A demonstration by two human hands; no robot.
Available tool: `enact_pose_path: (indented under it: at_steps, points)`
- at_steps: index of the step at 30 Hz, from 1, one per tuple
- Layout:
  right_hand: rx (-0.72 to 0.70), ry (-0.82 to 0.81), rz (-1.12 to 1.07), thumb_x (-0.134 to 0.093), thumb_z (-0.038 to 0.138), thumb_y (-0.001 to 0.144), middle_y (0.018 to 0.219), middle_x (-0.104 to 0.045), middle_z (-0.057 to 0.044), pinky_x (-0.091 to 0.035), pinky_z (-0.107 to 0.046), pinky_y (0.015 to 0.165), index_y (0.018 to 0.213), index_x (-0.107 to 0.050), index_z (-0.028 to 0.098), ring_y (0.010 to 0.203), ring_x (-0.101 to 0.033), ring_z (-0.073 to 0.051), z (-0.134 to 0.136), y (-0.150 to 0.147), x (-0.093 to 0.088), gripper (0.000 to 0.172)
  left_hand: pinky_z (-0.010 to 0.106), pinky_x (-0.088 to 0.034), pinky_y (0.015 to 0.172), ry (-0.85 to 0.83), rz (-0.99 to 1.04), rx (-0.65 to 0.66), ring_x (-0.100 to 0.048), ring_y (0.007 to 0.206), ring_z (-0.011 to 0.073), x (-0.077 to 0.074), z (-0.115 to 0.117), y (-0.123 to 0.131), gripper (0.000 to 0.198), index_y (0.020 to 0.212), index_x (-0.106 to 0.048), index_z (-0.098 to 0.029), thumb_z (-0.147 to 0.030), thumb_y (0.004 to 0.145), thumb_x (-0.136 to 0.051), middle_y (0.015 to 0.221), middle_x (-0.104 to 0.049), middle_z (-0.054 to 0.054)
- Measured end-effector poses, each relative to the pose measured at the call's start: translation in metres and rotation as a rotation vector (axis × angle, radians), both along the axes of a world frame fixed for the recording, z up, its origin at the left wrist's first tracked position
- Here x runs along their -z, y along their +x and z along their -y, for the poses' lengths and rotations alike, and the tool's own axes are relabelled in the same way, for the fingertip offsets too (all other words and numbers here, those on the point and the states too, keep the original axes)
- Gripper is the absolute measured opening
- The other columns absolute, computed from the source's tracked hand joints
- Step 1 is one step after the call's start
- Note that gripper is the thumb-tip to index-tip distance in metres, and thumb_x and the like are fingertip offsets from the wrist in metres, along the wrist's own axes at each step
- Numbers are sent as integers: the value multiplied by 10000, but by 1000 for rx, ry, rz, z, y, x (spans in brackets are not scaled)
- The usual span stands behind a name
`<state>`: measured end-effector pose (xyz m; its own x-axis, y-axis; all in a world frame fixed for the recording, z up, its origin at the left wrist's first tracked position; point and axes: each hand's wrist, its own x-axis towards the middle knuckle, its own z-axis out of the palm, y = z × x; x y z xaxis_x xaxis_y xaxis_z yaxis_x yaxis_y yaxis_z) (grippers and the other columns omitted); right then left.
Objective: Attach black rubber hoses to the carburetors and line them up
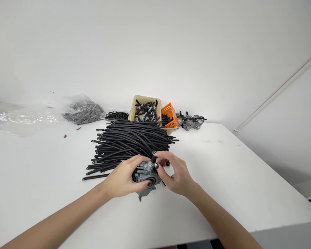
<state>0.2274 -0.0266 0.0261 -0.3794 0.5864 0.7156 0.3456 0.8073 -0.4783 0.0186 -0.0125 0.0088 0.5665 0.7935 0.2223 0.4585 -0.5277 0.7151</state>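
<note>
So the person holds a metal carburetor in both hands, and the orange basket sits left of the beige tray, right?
No: the head view shows the orange basket to the right of the beige tray. The left hand and right hand do both hold the carburetor.

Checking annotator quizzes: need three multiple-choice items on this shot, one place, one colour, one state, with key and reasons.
1. Where is the beige tray relative to the orange basket?
A) Right of it
B) Left of it
C) Inside it

2. What colour is the hose pile?
A) Orange
B) White
C) Black

3. What state is the grey metal carburetor in?
A) Held in both hands
B) Lying untouched on the table
C) Sitting in the tray

Answers:
1. B, the tray stands on the basket's left.
2. C, the hoses show black throughout.
3. A, the left hand and right hand are both on it.
</note>
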Motion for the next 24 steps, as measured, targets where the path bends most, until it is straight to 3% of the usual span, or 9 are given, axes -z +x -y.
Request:
enact_pose_path:
  at_steps: [16, 24]
  points:
    - [15, -11, 4, -467, 81, 859, 836, -572, -23, -495, -256, 660, 1197, -471, 233, 742, -549, -129, 0, 1, 1, 370, 289, -431, 836, -17, -17, 2, -564, 962, 174, 2, -1, 0, 452, 1177, -485, -315, -359, 744, -607, 1113, -560, -41]
    - [31, 19, -76, -490, 25, 841, 994, -556, -71, -505, -284, 722, 1141, -539, 219, 884, -559, -153, -4, 1, 1, 360, 294, -435, 855, 5, -44, 4, -564, 982, 174, 5, -3, -3, 474, 1205, -448, -348, -399, 767, -621, 1135, -546, -52]
